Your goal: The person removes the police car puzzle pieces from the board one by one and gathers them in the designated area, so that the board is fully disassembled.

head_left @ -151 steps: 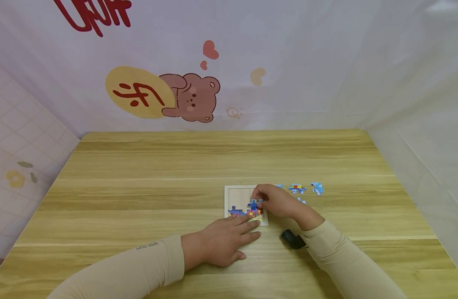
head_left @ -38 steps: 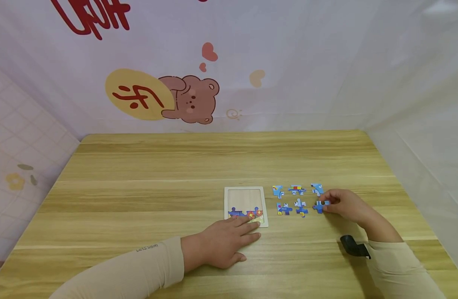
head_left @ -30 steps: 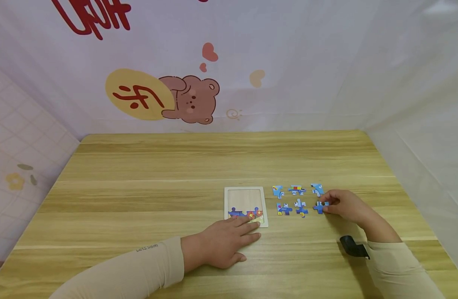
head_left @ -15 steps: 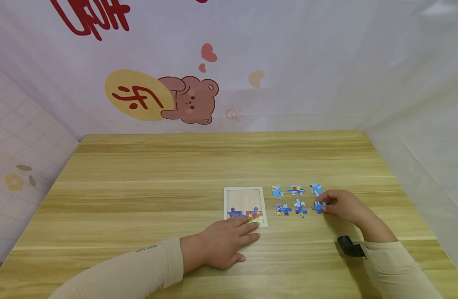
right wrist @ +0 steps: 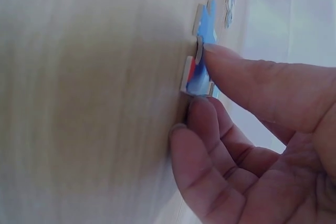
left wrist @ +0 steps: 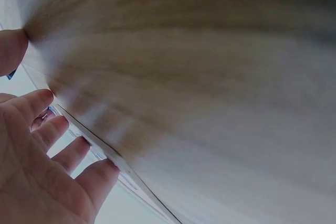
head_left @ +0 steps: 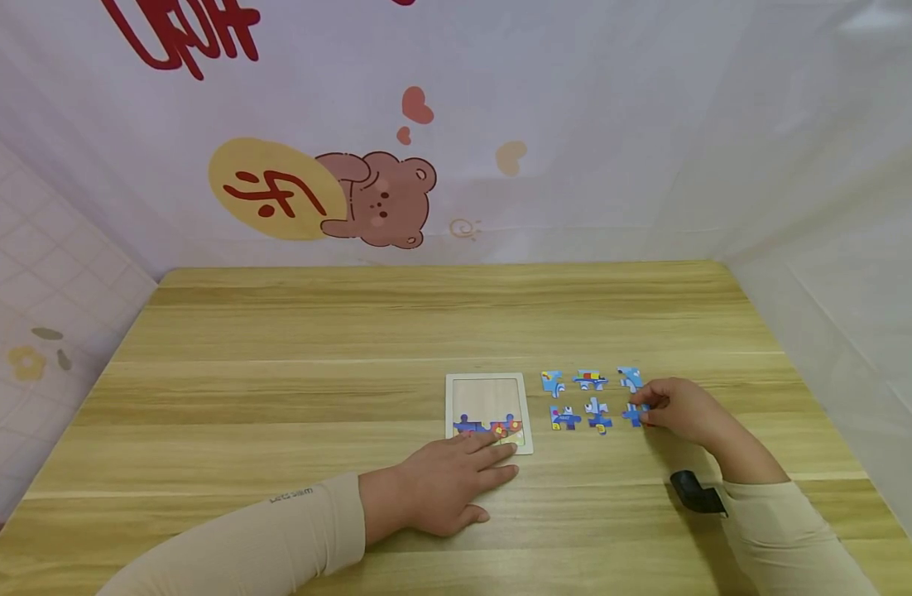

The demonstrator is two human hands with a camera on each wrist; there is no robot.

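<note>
A small white-rimmed puzzle tray (head_left: 452, 403) lies on the wooden table (head_left: 352, 331), with joined blue and red pieces (head_left: 489, 427) along its near row. My left hand (head_left: 448, 488) rests flat, fingers straight, its fingertips (left wrist: 52, 124) at the tray's near edge. My right hand (head_left: 675, 410) is at the right end of several loose blue pieces. In the right wrist view its thumb (right wrist: 252, 85) and fingers pinch one blue piece (right wrist: 201, 80), which still lies on the table. The same blue piece (head_left: 634, 413) shows in the head view.
Other loose pieces (head_left: 590, 380) lie in two short rows between the tray and my right hand. A black camera (head_left: 694, 492) sits on my right wrist. Pale curtain walls (head_left: 836, 207) close in the table at the back and sides.
Five seconds ago my right hand was over the tray with a piece; now it is at the loose pieces to the right. Over the last second it has stayed there. My left hand has not moved.
</note>
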